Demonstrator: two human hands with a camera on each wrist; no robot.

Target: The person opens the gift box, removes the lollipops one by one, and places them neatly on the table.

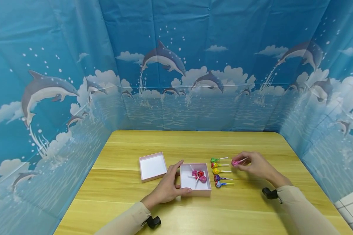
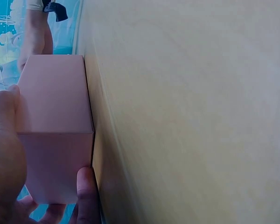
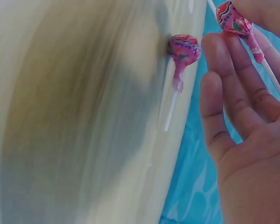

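My left hand point(image 1: 166, 187) holds the left side of a pink box point(image 1: 195, 193), thumb along its front and index finger near its back corner. The left wrist view shows the box's pink walls point(image 2: 56, 93) up close. Several pink and red lollipops point(image 1: 203, 179) lie inside on the white bottom. Right of the row of lollipops, my right hand point(image 1: 254, 165) pinches a pink lollipop point(image 3: 235, 23) between thumb and fingers. A second white stick end shows beside it; its owner is unclear. Another pink lollipop point(image 3: 184, 49) lies on the table near that hand, hidden in the head view.
Left of the box lies its pink lid point(image 1: 153, 165), white inside facing up. A column of wrapped lollipops stands right of the box: green point(image 1: 213, 160), red-yellow point(image 1: 214, 165), yellow point(image 1: 216, 171), purple point(image 1: 217, 178) and blue point(image 1: 218, 184). Dolphin-printed curtains point(image 1: 194, 107) surround the wooden table point(image 1: 176, 215).
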